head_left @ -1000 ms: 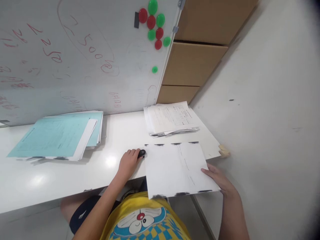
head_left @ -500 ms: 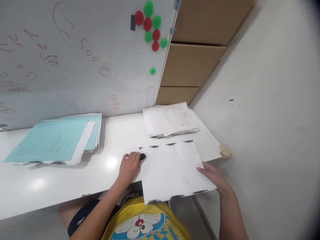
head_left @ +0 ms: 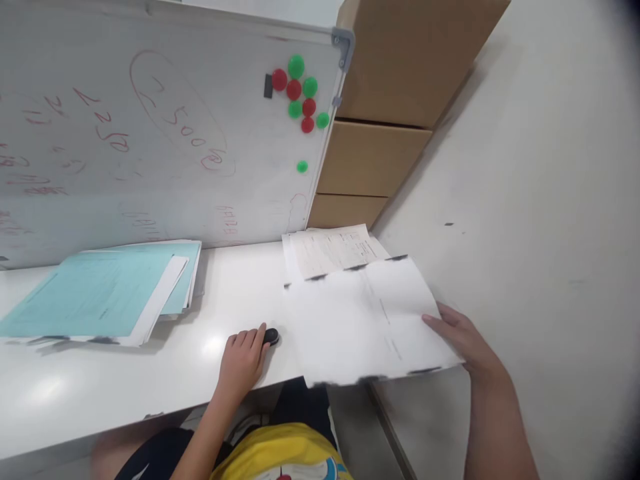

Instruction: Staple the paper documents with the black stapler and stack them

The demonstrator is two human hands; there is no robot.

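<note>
White sheet (head_left: 345, 327) has swung out toward 1 o'clock, away from the small black tool (head_left: 271, 336), and its far edge now covers the near part of the paper stack (head_left: 330, 250) in view. So the sheet is free of the tool and carried by the right hand (head_left: 463, 340) alone: grip pinched on its 3 o'clock edge, thumb on top. Left hand (head_left: 243, 363), at 7 o'clock on the worktop (head_left: 240, 280), has its grip curled around the tool, maybe a stapler; too small to tell. Sheet: mostly blank, slightly bowed, dark smudges along 12 and 6 o'clock edges, faint line across.
</note>
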